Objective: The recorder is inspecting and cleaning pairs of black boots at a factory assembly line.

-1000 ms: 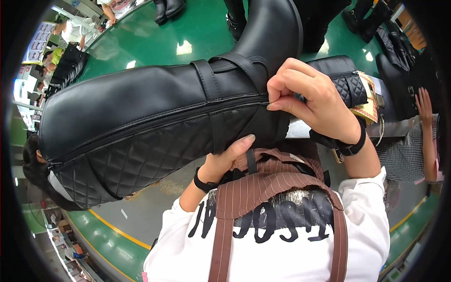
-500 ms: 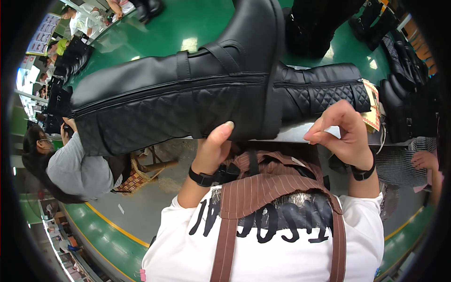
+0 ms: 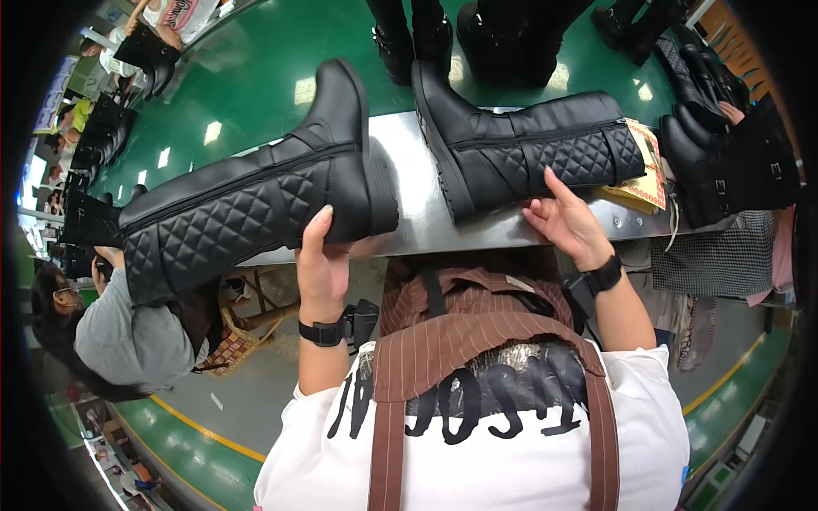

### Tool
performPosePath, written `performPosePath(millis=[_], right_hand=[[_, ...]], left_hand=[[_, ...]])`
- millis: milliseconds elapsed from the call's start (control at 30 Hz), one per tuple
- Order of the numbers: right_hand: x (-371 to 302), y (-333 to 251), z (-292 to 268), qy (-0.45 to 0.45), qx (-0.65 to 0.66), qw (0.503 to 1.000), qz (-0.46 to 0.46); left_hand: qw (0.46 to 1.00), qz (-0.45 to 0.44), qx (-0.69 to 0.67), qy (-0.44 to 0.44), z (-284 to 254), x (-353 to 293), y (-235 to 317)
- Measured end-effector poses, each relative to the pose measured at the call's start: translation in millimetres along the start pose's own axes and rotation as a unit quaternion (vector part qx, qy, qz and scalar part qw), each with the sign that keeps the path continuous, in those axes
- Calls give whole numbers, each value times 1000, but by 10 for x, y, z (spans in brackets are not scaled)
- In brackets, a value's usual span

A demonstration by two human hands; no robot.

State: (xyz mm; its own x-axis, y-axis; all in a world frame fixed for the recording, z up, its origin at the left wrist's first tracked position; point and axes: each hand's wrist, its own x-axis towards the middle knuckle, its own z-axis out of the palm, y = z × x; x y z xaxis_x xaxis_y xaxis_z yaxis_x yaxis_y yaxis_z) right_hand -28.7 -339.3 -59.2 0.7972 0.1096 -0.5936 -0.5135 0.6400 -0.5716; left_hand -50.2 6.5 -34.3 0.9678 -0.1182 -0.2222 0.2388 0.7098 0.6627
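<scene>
A tall black boot [image 3: 247,192] with a quilted shaft and a long zipper lies on its side at the left, its sole facing right. My left hand [image 3: 322,268] grips it near the heel, thumb over the near side and fingers hidden beneath. A matching boot [image 3: 532,140] lies to the right on the metal table, its sole facing the first one. By the near edge of its shaft, my right hand [image 3: 573,228] is open, with fingers apart. One fingertip overlaps the quilting; I cannot tell whether it touches.
Yellow printed paper [image 3: 641,183] is by the right boot's top. The metal bench [image 3: 396,145] runs across in front of me. More black boots [image 3: 694,162] stand at the right and others beyond the bench [image 3: 511,51]. A person in a grey shirt [image 3: 136,319] sits at the left.
The boot in my left hand has moved left and down, away from the second boot it overlapped. My right hand has shifted left, its fingers going from a pinch to spread.
</scene>
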Motion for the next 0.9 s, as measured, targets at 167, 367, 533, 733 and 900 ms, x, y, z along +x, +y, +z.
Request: performPosePath(millis=[167,367,533,733,900], right_hand=[[56,200,287,56,-167,956,-236],[-116,306,600,-146,-328,867,-344],[-98,299,894,-159,-335,891,-263],[-342,199,1264,-184,-602,667,-399],[-392,168,1444,-167,-704,530,-443]], left_hand=[[998,20,53,35,-104,70,-171],[994,58,72,54,-204,74,-246],[989,88,109,53,-28,44,-130],[882,157,439,69,218,25,92],[749,139,646,51,192,143,178]])
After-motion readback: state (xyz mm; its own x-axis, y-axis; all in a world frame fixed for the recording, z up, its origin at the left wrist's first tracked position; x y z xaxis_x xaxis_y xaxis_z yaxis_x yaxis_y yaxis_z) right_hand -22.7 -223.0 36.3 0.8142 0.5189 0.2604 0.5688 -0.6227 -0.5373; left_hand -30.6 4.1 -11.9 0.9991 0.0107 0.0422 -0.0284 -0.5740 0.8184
